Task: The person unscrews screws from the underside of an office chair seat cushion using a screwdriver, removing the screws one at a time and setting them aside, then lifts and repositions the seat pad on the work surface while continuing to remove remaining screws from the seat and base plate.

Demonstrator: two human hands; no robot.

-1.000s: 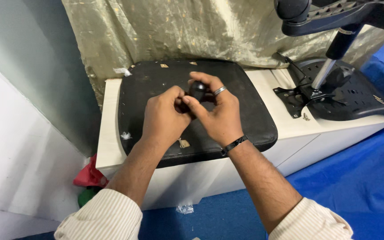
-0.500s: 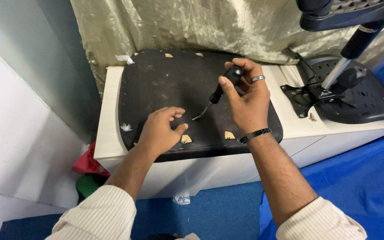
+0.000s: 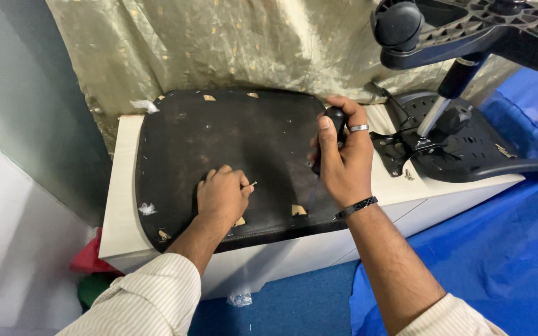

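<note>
- Black seat panel [image 3: 231,162] lies flat across the white bench [image 3: 122,218], underside up, giving both hands access.
- Left hand [image 3: 221,196] rests on the panel, pinching a small screw [image 3: 252,184].
- Right hand [image 3: 342,155] is fisted round a black-handled screwdriver [image 3: 334,121], raised above the panel's right edge.

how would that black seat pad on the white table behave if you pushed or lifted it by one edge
The black seat pad lies flat and overhangs the white table without drooping, so it is probably stiff. It looks broad and thick, so likely fairly heavy and awkward for one hand. Pushed, it would probably slide, not roll; the left hand resting on it likely steadies it.
</note>
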